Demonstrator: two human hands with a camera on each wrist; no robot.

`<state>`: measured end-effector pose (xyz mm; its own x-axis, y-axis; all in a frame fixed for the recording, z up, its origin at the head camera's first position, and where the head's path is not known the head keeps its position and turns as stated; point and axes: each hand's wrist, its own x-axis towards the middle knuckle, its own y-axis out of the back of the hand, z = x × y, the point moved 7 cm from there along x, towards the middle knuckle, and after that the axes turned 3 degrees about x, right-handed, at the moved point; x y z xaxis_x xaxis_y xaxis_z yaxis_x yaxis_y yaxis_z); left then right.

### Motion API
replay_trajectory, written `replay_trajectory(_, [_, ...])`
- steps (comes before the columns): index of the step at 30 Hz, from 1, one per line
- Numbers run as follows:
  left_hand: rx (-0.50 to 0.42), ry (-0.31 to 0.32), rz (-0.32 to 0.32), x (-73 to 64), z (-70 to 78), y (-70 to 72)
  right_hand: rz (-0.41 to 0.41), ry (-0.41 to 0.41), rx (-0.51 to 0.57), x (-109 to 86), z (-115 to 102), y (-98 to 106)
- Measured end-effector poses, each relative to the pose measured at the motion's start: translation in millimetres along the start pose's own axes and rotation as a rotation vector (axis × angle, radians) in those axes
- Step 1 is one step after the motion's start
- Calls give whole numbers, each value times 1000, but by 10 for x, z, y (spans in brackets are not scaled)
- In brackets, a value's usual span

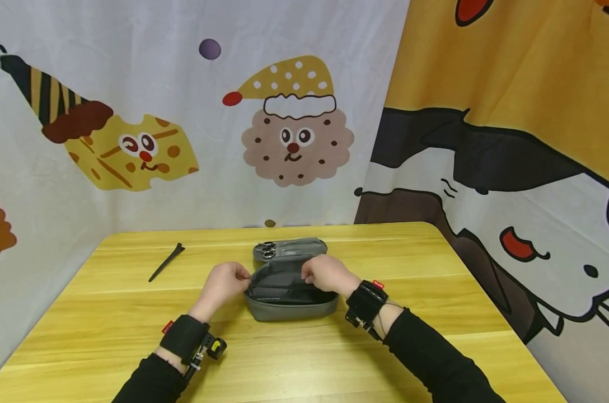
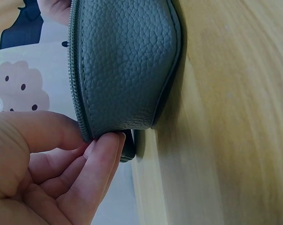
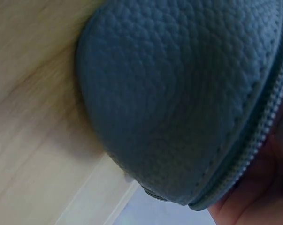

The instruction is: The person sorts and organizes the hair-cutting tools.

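Observation:
A grey leather-look zip case (image 1: pixel 291 312) stands unzipped on the table, its lid folded back behind it. Scissors (image 1: pixel 268 250) and a slim metal tool lie in the lid. My left hand (image 1: pixel 226 282) pinches the case's left end between thumb and fingers, right at the zipper teeth (image 2: pixel 75 89) in the left wrist view. Over the right part of the opening is my right hand (image 1: pixel 329 272), fingers curled down toward the dark interior (image 1: pixel 279 282). The right wrist view has that hand mostly hidden behind the zipper edge (image 3: pixel 254 154); I cannot tell what its fingertips hold.
A long black hair clip (image 1: pixel 167 262) lies on the wooden table (image 1: pixel 108 319) to the left of the case. Behind the table's far edge hangs a curtain (image 1: pixel 183 207) printed with cartoon figures, and it continues along the right side.

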<state>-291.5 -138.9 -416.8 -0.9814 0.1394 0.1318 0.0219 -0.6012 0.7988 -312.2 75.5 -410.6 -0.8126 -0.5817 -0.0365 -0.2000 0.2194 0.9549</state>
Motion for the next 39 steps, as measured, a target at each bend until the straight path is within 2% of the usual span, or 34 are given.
replay_trajectory(19, [-17, 18, -3, -2, 8, -2, -8, -46, 6, 8, -11, -28])
replay_trajectory(39, [-29, 24, -7, -25, 3, 3, 78, 70, 63, -82, -101, 80])
